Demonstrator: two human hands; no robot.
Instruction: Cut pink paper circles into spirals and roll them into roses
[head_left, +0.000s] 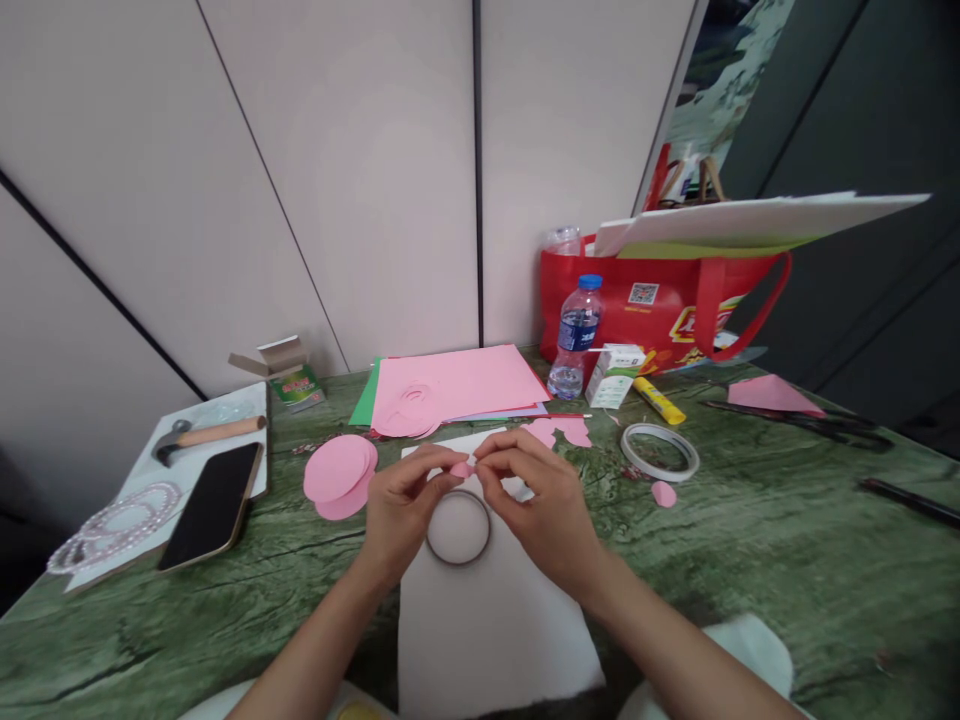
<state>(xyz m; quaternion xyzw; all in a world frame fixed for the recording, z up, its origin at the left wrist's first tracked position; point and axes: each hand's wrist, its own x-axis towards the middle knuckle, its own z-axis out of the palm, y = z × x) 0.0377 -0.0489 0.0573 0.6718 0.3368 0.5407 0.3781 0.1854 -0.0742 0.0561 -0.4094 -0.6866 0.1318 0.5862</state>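
Observation:
Between the fingertips of both hands is a small piece of pink paper [460, 469], partly hidden by the fingers. My left hand [405, 500] pinches it from the left, and my right hand [536, 485] has its fingers closed at its right side. Both hands are above a white sheet of paper [495, 630]. Just under them on that sheet lies a dark-rimmed ring [458, 527]. Several pink paper circles [341, 475] are stacked left of my left hand. Pink paper scraps [559, 432] lie beyond my right hand.
Behind are pink sheets [480, 375], a water bottle [576, 340], a small carton [613, 377], a glue stick [660, 400] and a red bag [630, 310]. A tape roll [628, 455] and scissors [817, 425] lie right; a phone [212, 505], hammer [210, 435] and bead strings [112, 525] left.

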